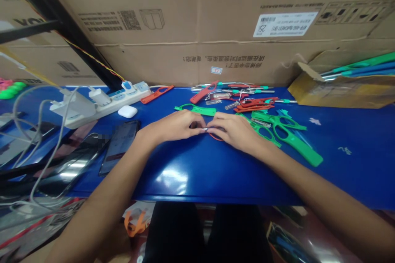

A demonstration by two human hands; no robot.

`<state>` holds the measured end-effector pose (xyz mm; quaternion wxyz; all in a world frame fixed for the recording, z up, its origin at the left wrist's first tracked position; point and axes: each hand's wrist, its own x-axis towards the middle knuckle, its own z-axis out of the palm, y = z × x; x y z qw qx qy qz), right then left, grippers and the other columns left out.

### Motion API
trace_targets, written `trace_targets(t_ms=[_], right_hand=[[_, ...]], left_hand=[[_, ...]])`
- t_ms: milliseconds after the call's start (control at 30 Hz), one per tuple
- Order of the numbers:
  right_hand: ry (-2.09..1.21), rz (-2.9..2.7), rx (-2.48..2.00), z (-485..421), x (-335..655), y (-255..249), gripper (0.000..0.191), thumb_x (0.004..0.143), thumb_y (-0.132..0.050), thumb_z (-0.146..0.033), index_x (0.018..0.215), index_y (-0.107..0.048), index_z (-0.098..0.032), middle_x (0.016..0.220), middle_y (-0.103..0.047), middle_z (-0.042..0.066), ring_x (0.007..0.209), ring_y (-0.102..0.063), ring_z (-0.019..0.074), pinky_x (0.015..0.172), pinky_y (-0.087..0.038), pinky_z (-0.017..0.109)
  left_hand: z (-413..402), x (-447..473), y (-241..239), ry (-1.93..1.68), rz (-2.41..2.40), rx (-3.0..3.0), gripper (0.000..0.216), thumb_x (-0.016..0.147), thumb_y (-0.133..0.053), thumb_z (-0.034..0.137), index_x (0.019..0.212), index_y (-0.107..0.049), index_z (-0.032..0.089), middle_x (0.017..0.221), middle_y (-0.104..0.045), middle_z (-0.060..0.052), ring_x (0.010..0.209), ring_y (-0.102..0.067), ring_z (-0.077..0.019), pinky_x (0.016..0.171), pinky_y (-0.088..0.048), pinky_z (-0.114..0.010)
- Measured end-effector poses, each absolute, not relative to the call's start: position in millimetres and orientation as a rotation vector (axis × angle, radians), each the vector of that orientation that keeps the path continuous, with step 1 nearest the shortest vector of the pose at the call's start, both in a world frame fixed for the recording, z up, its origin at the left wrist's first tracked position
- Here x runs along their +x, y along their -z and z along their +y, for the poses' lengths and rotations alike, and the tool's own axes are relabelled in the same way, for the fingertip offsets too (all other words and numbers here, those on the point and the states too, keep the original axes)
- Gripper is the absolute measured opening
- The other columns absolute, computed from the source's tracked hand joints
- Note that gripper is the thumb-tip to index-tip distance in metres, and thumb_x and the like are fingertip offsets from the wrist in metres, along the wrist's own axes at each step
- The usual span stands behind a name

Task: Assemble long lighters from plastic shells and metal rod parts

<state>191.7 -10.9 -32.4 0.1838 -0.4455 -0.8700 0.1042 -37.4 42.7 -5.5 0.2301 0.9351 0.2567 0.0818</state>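
Observation:
My left hand [177,126] and my right hand [236,130] meet at the middle of the blue table [197,168], fingertips pinched together. Between them is a small metal piece [205,130] and a red plastic part [215,136], mostly hidden under my right hand. Both hands are closed around these. A green plastic handle [197,109] lies just behind my left hand. More green handles [286,133] lie to the right of my right hand.
A pile of red and green handles with metal blades [243,96] lies at the back. A power strip with chargers [101,100], white earbud case [127,111] and phones [119,146] sit left. An open carton [342,88] stands right; cardboard boxes [216,16] wall the back.

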Motion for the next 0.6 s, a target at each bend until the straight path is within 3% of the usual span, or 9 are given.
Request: trace_targets(t_ms=[600], right_hand=[[-0.295,-2.390,-1.246,-10.2,193.6,29.6,0.023,0.100,-0.059,-0.041,0.101,-0.071,-0.022,0.101,-0.068,0.004,0.086,-0.062,0.0183,0.070,-0.039,0.028]], left_hand=[[36.0,-33.2,1.7,-0.320,0.667,2.746,0.014,0.098,-0.062,0.026,0.101,-0.075,0.021,0.101,-0.076,-0.004,0.092,-0.072,-0.0185,0.078,-0.052,-0.029]])
